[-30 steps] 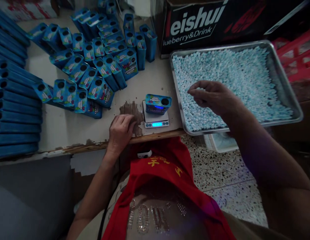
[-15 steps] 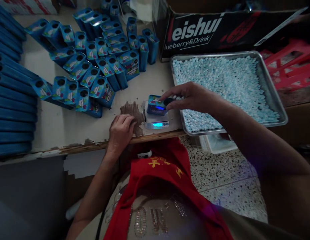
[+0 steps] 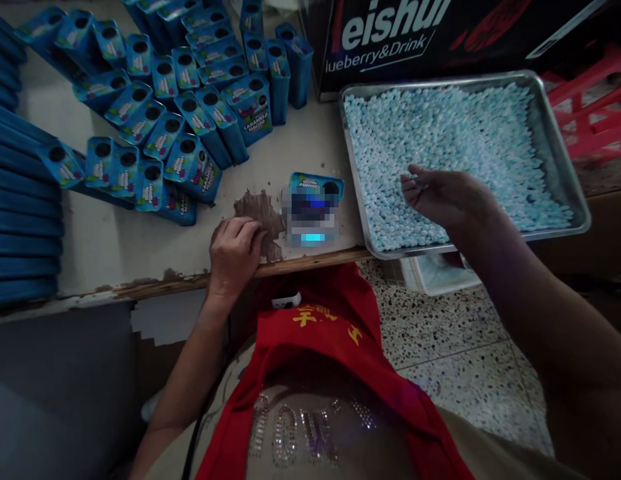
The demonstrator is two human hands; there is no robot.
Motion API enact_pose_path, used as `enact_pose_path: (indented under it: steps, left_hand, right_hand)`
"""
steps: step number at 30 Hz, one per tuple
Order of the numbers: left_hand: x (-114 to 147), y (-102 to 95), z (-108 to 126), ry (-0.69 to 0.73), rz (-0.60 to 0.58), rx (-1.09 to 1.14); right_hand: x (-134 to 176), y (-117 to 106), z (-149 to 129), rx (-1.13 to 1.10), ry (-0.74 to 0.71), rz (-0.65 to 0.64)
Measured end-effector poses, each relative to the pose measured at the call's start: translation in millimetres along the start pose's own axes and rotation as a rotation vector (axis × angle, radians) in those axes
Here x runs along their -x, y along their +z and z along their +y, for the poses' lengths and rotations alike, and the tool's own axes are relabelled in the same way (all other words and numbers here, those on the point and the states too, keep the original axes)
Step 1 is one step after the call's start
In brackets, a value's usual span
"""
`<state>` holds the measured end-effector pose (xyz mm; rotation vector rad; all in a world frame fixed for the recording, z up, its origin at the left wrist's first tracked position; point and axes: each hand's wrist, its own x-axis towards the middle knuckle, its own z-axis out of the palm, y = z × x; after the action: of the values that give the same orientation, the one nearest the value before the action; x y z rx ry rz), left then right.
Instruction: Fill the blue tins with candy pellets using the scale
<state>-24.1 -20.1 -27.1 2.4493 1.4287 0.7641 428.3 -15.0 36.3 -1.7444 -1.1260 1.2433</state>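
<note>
My right hand [image 3: 443,195] is over the metal tray [image 3: 583,200], its fingers curled and pinched together. A few pale blue candies [image 3: 415,177] show at the fingertips. On the small scale [image 3: 296,225] at the table edge stands a blue candy tin [image 3: 313,183] with a dark round hole in its top. The scale's display glows blue, but that area is pixelated and unreadable. My left hand [image 3: 235,250] rests on the table's front edge, left of the scale. Its fingers are curled together, and I see nothing in them.
Several upright blue tins [image 3: 205,127] crowd the table's left half. Long stacks of blue tins [image 3: 23,227] stand at the far left. Behind the tray is a black cardboard box [image 3: 380,40]; a red plastic crate [image 3: 597,107] is at the right. Below sits a white container [image 3: 420,273].
My right hand has left the tin on the scale and moved right over the candy tray. The left hand stays at the table edge. The view has shifted slightly.
</note>
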Motion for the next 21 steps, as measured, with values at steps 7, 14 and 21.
enact_pose_path:
  steps: [7, 14, 21]
  left_hand:
    - [-0.3, -0.2, 1.7, -0.038, 0.009, -0.019]
    - [-0.6, -1.1, 2.0, -0.053, -0.001, -0.015]
    - [1.1, 0.3, 2.0, -0.029, 0.017, 0.001]
  right_hand:
    - [29.3, 37.8, -44.4, -0.199, -0.033, -0.173]
    - [24.5, 81.2, -108.6, -0.084, -0.241, -0.426]
    - [14.3, 93.0, -125.0, 0.26, -0.329, -0.385]
